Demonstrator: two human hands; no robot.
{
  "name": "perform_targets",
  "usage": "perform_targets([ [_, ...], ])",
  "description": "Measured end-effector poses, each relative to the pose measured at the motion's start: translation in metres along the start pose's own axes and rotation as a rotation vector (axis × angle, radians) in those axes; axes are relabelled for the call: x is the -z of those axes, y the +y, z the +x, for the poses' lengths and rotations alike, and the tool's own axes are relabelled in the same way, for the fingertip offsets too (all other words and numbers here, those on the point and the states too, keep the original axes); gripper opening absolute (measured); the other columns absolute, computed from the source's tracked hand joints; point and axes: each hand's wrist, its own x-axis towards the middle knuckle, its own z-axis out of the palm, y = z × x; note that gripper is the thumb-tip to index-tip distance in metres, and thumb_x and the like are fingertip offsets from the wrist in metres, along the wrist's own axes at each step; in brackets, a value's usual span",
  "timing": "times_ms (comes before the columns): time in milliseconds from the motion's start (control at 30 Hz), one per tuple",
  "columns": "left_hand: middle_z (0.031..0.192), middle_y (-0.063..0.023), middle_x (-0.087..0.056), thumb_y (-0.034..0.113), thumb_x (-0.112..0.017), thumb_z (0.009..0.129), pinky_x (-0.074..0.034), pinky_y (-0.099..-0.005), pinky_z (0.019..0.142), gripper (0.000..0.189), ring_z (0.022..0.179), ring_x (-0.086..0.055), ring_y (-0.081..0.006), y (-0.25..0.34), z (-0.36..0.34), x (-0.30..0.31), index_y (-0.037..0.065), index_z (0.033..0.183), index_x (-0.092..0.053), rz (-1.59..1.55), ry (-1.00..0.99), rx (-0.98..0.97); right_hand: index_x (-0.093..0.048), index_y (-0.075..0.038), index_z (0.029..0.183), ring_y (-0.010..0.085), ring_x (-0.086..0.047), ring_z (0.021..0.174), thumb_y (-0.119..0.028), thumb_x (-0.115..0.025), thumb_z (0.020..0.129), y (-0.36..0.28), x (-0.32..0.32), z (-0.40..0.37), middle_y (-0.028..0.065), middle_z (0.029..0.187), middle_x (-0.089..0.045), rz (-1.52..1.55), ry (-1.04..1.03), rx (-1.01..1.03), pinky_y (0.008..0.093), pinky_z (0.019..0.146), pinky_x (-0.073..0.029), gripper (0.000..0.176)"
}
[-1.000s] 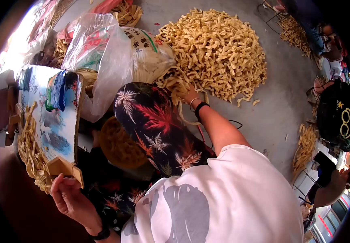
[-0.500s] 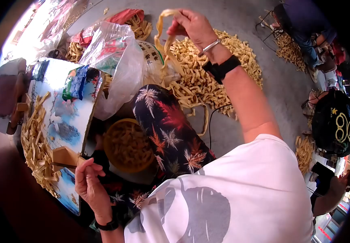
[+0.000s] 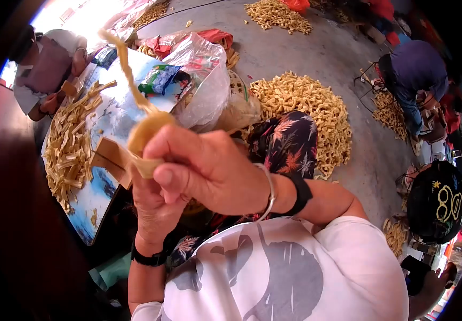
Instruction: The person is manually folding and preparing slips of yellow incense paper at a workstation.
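A long, soft, pale-yellow strip (image 3: 129,75), resembling tofu skin, is looped between my two hands, its free end rising toward the upper left, blurred by motion. My right hand (image 3: 209,168) is in front, its thumb and forefinger pinching the strip. Behind it, my left hand (image 3: 158,214) is closed at the looped part, its fingertips partly covered. Just left of the hands, a slotted wooden piece (image 3: 110,160) stands at the table's edge. More flat strips (image 3: 70,147) lie heaped on the blue-and-white table (image 3: 116,109).
A large pile of short knotted yellow pieces (image 3: 306,107) covers the floor beyond my knee. A clear plastic bag (image 3: 204,101) and a sack (image 3: 241,107) stand beside the table. Another person (image 3: 51,64) sits across it; one more (image 3: 415,80) bends at the right. A black chair back (image 3: 437,200) is nearer.
My right hand has come down and left from above the pile, bringing the strip to my left hand. The left hand has closed on it. The view has shifted, showing more of the person across the table.
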Motion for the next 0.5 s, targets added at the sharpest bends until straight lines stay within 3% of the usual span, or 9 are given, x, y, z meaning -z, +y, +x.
perform_targets([
  [33, 0.111, -0.0054, -0.060, -0.005, -0.074, 0.079, -0.048, -0.0258, 0.082, 0.062, 0.094, -0.059, -0.0138, -0.001, -0.011, 0.006, 0.005, 0.131, -0.044, 0.065, -0.084, 0.024, -0.055, -0.003, 0.104, 0.0081, -0.062, 0.066, -0.023, -0.054, 0.101, 0.004, -0.011, -0.012, 0.0037, 0.076, -0.063, 0.046, 0.015, -0.039, 0.0221, 0.063, -0.050, 0.020],
  [133, 0.096, -0.0021, -0.063, -0.003, -0.070, 0.082, -0.048, -0.0258, 0.082, 0.024, 0.090, -0.060, -0.0122, 0.013, -0.030, -0.002, 0.001, 0.105, -0.061, -0.089, -0.082, 0.205, -0.054, -0.002, 0.102, 0.0077, -0.061, 0.070, -0.021, -0.054, 0.101, 0.013, -0.032, -0.035, 0.0035, 0.081, -0.062, 0.130, 0.020, -0.107, 0.0222, 0.063, -0.049, 0.019],
  [200, 0.105, -0.0038, -0.061, -0.002, -0.064, 0.086, -0.048, -0.0267, 0.083, 0.026, 0.094, -0.058, -0.0129, 0.003, -0.047, 0.005, 0.001, 0.112, -0.058, -0.009, -0.119, 0.173, -0.053, -0.002, 0.101, 0.0077, -0.060, 0.073, -0.020, -0.054, 0.101, 0.015, -0.039, -0.044, 0.0035, 0.085, -0.061, 0.113, -0.031, -0.080, 0.0222, 0.064, -0.049, 0.019],
  [267, 0.110, -0.0048, -0.059, -0.001, -0.062, 0.089, -0.048, -0.0268, 0.083, 0.027, 0.096, -0.057, -0.0132, -0.007, -0.065, 0.004, 0.001, 0.115, -0.057, 0.062, -0.108, 0.217, -0.051, -0.003, 0.105, 0.0101, -0.062, 0.075, -0.018, -0.054, 0.101, 0.011, -0.040, -0.050, 0.0059, 0.092, -0.064, 0.399, -0.098, -0.242, 0.0228, 0.063, -0.050, 0.016],
  [333, 0.100, -0.0042, -0.058, 0.002, -0.054, 0.096, -0.047, -0.0248, 0.076, 0.021, 0.087, -0.055, -0.0118, -0.025, -0.087, 0.001, 0.001, 0.117, -0.057, -0.069, -0.060, 0.327, -0.050, -0.004, 0.108, 0.0106, -0.062, 0.074, -0.017, -0.055, 0.100, 0.010, -0.044, -0.054, 0.0067, 0.094, -0.066, 0.795, -0.073, -0.461, 0.0226, 0.062, -0.051, 0.016],
  [367, 0.089, -0.0031, -0.056, 0.002, -0.052, 0.097, -0.046, -0.0243, 0.070, 0.016, 0.078, -0.053, -0.0107, -0.028, -0.093, 0.010, 0.000, 0.111, -0.059, 0.006, -0.149, 0.361, -0.050, -0.005, 0.112, 0.0105, -0.062, 0.072, -0.016, -0.055, 0.100, 0.005, -0.030, -0.050, 0.0079, 0.096, -0.067, 0.714, -0.060, -0.594, 0.0209, 0.057, -0.049, 0.017],
  [400, 0.077, -0.0019, -0.054, 0.003, -0.050, 0.098, -0.044, -0.0238, 0.064, 0.014, 0.070, -0.051, -0.0096, -0.030, -0.097, 0.021, -0.001, 0.105, -0.062, 0.085, -0.237, 0.401, -0.052, -0.005, 0.113, 0.0086, -0.059, 0.067, -0.017, -0.055, 0.099, 0.011, -0.025, -0.047, 0.0073, 0.093, -0.066, 0.846, 0.044, -0.607, 0.0178, 0.052, -0.044, 0.018],
  [433, 0.064, -0.0001, -0.046, 0.004, -0.050, 0.099, -0.040, -0.0232, 0.055, 0.014, 0.059, -0.044, -0.0086, -0.027, -0.097, 0.022, -0.001, 0.096, -0.063, 0.174, -0.152, 0.411, -0.054, -0.006, 0.113, 0.0087, -0.059, 0.070, -0.018, -0.054, 0.100, 0.023, -0.014, -0.046, 0.0047, 0.091, -0.064, 0.890, 0.099, -0.600, 0.0154, 0.051, -0.039, 0.018],
  [500, 0.065, 0.0004, -0.050, 0.001, -0.050, 0.096, -0.040, -0.0217, 0.054, 0.013, 0.059, -0.047, -0.0072, -0.033, -0.103, 0.038, -0.001, 0.098, -0.064, 0.260, -0.016, 0.452, -0.054, -0.004, 0.118, 0.0081, -0.056, 0.089, -0.020, -0.054, 0.100, 0.027, 0.003, -0.039, 0.0008, 0.092, -0.058, 0.934, 0.229, -0.635, 0.0144, 0.054, -0.041, 0.024],
])
